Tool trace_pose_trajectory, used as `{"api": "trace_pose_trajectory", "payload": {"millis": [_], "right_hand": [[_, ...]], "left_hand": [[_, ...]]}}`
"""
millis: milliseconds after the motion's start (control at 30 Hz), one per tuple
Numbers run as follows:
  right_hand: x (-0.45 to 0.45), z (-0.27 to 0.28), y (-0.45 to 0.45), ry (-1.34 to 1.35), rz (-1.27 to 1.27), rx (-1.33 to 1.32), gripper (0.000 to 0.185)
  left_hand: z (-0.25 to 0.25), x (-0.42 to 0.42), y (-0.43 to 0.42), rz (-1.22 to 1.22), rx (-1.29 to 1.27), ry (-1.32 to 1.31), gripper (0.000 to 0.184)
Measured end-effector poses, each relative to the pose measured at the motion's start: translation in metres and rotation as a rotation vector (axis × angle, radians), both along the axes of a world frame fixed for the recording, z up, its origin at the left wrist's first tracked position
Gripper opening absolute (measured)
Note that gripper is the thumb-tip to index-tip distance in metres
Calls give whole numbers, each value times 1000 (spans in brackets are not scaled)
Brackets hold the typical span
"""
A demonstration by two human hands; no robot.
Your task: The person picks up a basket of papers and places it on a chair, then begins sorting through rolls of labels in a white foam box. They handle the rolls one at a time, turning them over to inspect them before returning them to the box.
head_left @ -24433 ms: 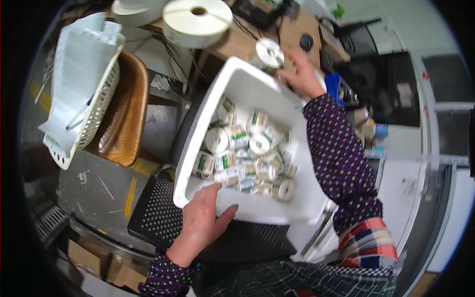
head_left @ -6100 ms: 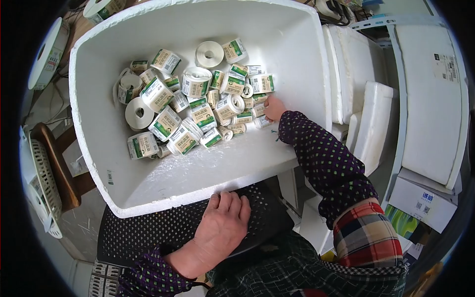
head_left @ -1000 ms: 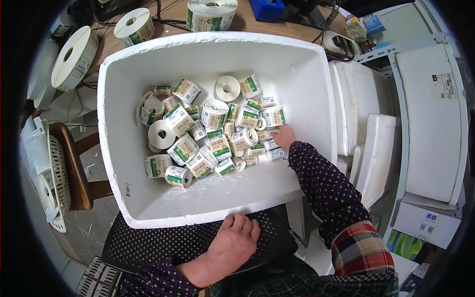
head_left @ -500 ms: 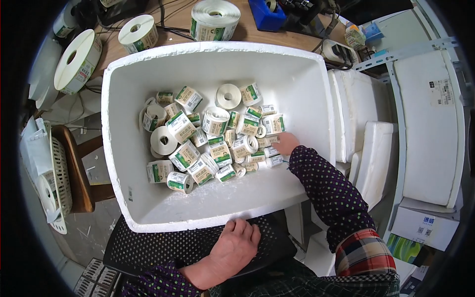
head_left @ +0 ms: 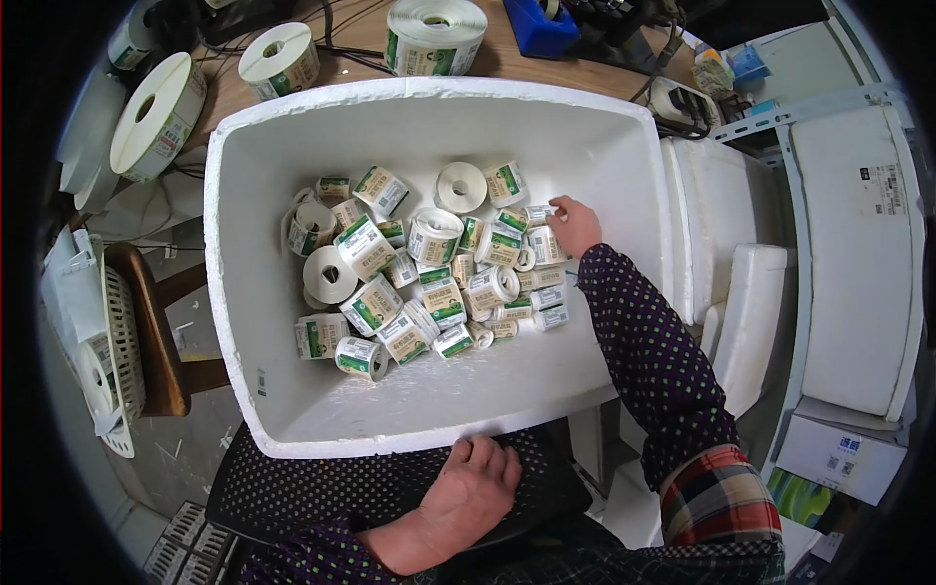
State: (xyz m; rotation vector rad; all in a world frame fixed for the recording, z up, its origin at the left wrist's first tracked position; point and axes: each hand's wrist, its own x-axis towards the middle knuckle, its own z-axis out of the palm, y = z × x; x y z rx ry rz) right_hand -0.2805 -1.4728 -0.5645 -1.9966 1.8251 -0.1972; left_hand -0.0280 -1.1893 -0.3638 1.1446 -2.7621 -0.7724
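Observation:
A big white foam box (head_left: 439, 435) holds several label rolls (head_left: 441, 297) with green, cream and white print, heaped in its left and middle part. My right hand (head_left: 575, 228) reaches in at the right side of the heap. Its bent fingers touch a small roll (head_left: 537, 215) at the heap's upper right edge; whether they grip it is unclear. My left hand (head_left: 472, 489) rests with curled fingers at the box's near rim, above a black perforated chair seat (head_left: 370, 487). What lies under its fingertips is hidden.
Behind the box, a wooden table (head_left: 346, 29) bears larger label rolls (head_left: 436, 39), cables and a blue dispenser (head_left: 539, 29). A cream basket (head_left: 119, 341) and a brown wooden piece (head_left: 146, 331) stand at left. White foam boxes (head_left: 848, 263) and a metal shelf frame are at right.
My right hand has moved up along the heap's right side, uncovering small rolls it was over before. My left hand stays by the near rim. The view has shifted slightly.

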Motion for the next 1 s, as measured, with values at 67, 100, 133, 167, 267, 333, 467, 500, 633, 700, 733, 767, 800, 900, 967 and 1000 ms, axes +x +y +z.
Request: {"api": "trace_pose_trajectory", "payload": {"millis": [67, 100, 133, 167, 267, 333, 467, 500, 633, 700, 733, 767, 800, 900, 967, 1000], "right_hand": [[11, -4, -12, -59, -17, 20, 37], [17, -3, -15, -64, -14, 18, 37], [23, -2, -18, -40, 6, 4, 40], [29, 0, -21, -17, 27, -10, 43], [41, -5, -28, 52, 133, -149, 53], [51, -4, -33, 84, 220, -284, 55], [47, -21, -52, 199, 352, -352, 50], [42, -22, -53, 158, 358, -335, 48], [34, -15, -48, 128, 319, -202, 45], [46, -13, -50, 88, 419, -277, 41], [49, -13, -50, 41, 511, -350, 38], [51, -11, -51, 39, 513, -347, 38], [52, -12, -55, 46, 483, -260, 40], [36, -25, -64, 55, 419, -146, 38], [8, -34, -69, 69, 384, -131, 34], [2, -29, -69, -5, 237, 43, 27]], "left_hand": [[-1, 0, 1, 11, -17, 25, 40], [-1, 0, 2, 14, -20, 20, 40], [0, 0, 2, 14, -3, 27, 39], [1, 0, 2, 13, 14, 34, 37], [4, 0, 3, 45, -17, 21, 38], [5, 0, 3, 45, -37, 5, 38], [8, 2, -1, 43, -38, -16, 37], [9, 1, -2, 37, -31, -15, 36], [9, 1, -2, 29, -34, -27, 36], [6, 1, -1, 46, -65, 7, 36], [6, 0, -2, 49, -64, 7, 36], [7, 1, -2, 37, -68, -7, 36], [7, 1, -3, 28, -74, -22, 36], [7, 1, -4, 7, -74, -67, 36], [-1, 0, 1, 11, -81, -20, 35], [-1, 0, 0, 16, -89, 14, 34]]}}
